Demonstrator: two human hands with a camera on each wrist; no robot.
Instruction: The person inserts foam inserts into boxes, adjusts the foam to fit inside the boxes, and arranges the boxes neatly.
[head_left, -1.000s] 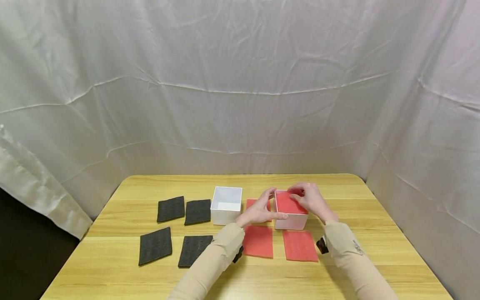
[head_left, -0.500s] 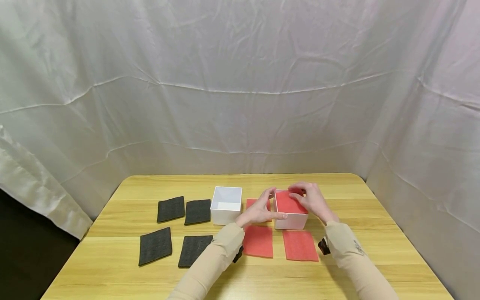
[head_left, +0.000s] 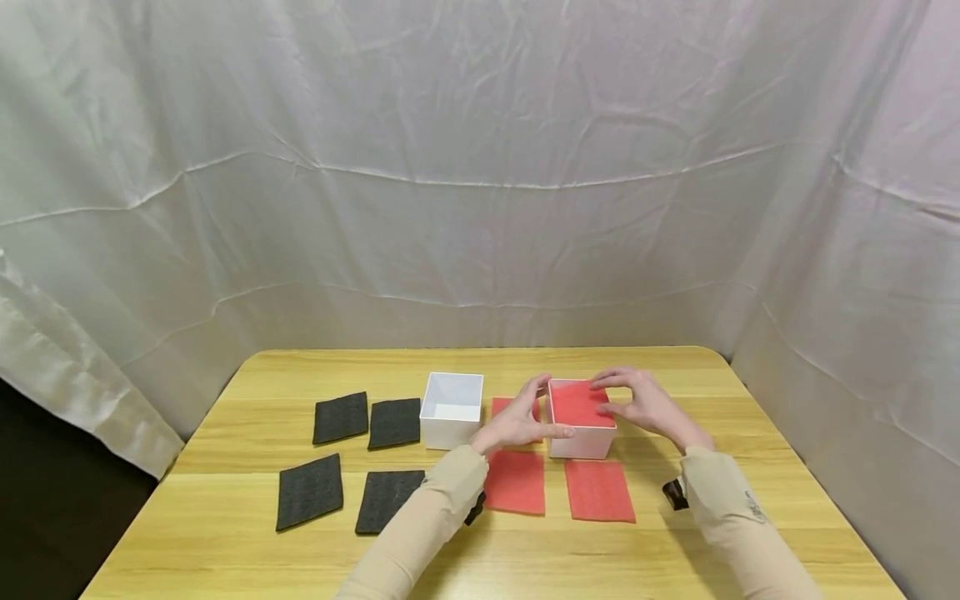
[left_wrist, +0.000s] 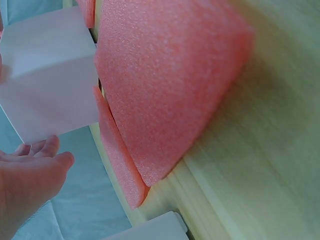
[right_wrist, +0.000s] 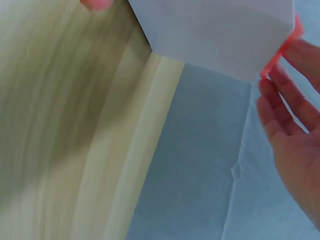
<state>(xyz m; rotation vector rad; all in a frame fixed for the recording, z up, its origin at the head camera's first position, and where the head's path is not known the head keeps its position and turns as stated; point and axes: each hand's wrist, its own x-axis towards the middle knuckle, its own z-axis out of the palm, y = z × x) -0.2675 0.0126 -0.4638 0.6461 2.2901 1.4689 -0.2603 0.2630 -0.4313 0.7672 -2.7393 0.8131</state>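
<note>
A white box (head_left: 582, 443) stands right of the table's middle, with a red foam sheet (head_left: 576, 403) at its opening. My left hand (head_left: 517, 423) grips the box at its left side, thumb against the front and fingers toward the back corner. Over the box's right rim, my right hand (head_left: 647, 407) lies with fingers and thumb apart, near the sheet. In the right wrist view a red edge (right_wrist: 283, 54) of the sheet shows above the rim, beside the thumb and fingertips. Whether they touch it is unclear.
An open white box (head_left: 450, 432) stands to the left. Flat red foam sheets lie around the right box, including one in front (head_left: 598, 492) and one (head_left: 517, 483) by the left wrist. Several black sheets (head_left: 311, 492) lie at the left of the wooden table (head_left: 225, 567).
My right hand has moved to the right, its fingers from over the sheet's middle to nearer the right rim, and spread more. The left hand and both boxes stay in place.
</note>
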